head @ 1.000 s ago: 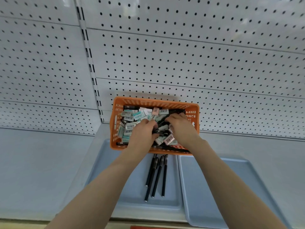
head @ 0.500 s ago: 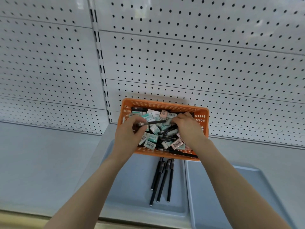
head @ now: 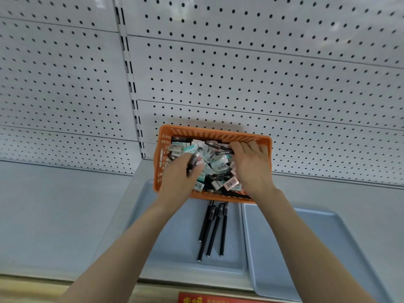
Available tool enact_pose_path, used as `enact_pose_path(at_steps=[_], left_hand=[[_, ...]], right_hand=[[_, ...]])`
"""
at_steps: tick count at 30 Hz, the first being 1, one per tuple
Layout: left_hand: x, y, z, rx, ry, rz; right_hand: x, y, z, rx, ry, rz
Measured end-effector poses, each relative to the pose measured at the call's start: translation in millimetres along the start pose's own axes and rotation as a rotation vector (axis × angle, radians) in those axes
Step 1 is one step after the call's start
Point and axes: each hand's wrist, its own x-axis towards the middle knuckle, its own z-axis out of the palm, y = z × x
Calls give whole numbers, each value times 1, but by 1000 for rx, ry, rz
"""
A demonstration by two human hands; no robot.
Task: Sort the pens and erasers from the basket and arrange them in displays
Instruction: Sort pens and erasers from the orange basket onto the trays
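Middle of the frame: an orange basket (head: 209, 132) full of erasers (head: 219, 165) and pens. Grips a black pen (head: 193, 160) tight in the left hand (head: 178, 178), at the basket's left side. Pinches another pen (head: 223, 152) with the right hand (head: 253, 167), at the basket's upper right. Below the basket: four black pens (head: 213, 230) side by side on the left blue tray (head: 175, 248).
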Motion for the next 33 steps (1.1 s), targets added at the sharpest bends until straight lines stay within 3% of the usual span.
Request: enact_pose_path(at_steps=[4, 9, 13, 19, 24, 29, 33], left_hand=[[5, -11, 35, 271, -154, 65], [9, -2, 49, 285, -173, 136], [5, 5, 40, 100, -117, 108], [0, 17, 7, -110, 39, -70], [-16, 31, -22, -274, 59, -243], [-51, 21, -34, -488, 123, -328], [-74, 10, -30, -609, 143, -473]], right_hand=[[-25, -1, -4, 22, -76, 97], [-31, -5, -12, 230, -90, 175], [-35, -6, -23, 426, -80, 203], [-48, -9, -31, 516, -75, 275], [-59, -12, -45, 635, -217, 356], [-81, -8, -59, 741, -409, 213], [-100, -22, -58, 691, -505, 125]])
